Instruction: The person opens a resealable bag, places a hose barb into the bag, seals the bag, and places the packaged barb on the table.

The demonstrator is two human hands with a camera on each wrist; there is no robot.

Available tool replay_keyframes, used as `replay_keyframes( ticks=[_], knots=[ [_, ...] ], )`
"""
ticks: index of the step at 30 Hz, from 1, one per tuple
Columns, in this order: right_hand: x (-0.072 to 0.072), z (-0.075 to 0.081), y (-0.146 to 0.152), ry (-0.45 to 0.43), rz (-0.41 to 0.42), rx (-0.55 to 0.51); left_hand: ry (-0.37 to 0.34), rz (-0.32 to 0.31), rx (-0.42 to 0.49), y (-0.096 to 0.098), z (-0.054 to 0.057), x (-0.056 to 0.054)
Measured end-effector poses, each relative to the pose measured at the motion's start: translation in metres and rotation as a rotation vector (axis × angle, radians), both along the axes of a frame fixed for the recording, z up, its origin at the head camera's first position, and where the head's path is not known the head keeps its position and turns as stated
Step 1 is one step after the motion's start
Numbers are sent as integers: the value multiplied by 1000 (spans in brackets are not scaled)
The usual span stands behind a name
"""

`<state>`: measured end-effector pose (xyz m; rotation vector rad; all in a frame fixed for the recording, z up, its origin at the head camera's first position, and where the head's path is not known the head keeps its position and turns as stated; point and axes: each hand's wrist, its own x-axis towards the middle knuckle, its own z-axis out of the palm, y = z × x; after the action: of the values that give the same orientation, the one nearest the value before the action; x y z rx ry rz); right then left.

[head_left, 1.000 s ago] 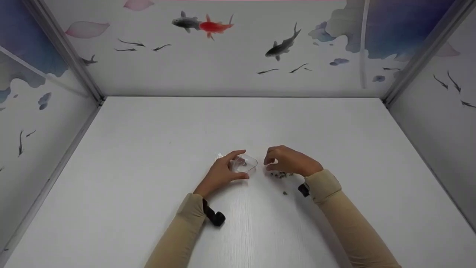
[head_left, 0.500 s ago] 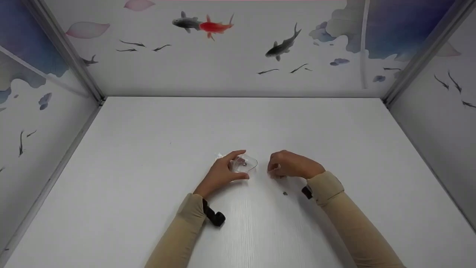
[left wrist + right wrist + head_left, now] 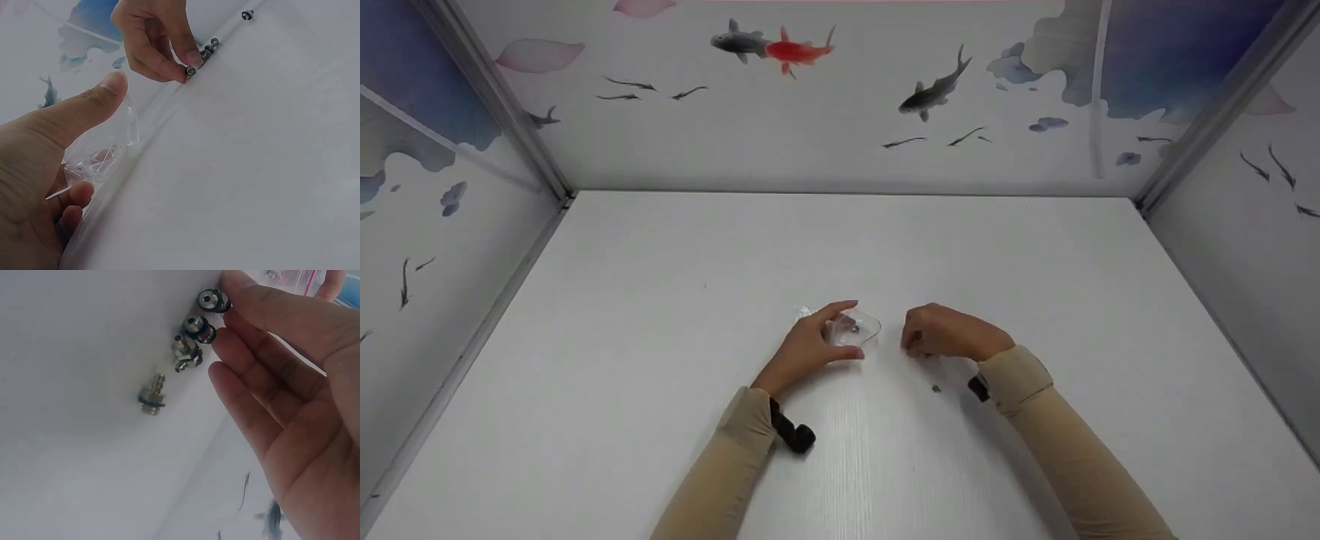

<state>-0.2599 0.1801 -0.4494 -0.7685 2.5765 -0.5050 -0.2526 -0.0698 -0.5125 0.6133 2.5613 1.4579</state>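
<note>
My left hand holds a clear plastic zip bag, its mouth spread between thumb and fingers and facing right. Through the film, a small metal piece shows inside. A red line marks the bag in the right wrist view. My right hand is down at the tabletop right of the bag, thumb and fingertip pinching a small metal barbed hose fitting with a black ring. Several more fittings lie beside the fingertips, mostly hidden under the hand in the head view.
One fitting lies apart, nearer the person than the right hand. The white tabletop is bounded by printed panels at the back and both sides. Black wrist cameras sit at the cuffs.
The right hand has come down and slightly right over the group of fittings, covering them, and its fingertips have closed on one. The left hand and bag stay in place.
</note>
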Motion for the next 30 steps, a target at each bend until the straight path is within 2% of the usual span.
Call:
replay_keyframes(
  ticks=[6,16,21,30],
  knots=[
    [-1,-2,1,42,12,11,8,-2,-12,0,-1,-1],
    [0,-7,-1,92,64,62,-17,8,-5,-1,-1,2],
    [0,-6,0,75,67,43,-9,8,-11,-1,0,2],
    [-3,-2,-1,24,20,47,0,8,-9,0,1,1]
  ],
)
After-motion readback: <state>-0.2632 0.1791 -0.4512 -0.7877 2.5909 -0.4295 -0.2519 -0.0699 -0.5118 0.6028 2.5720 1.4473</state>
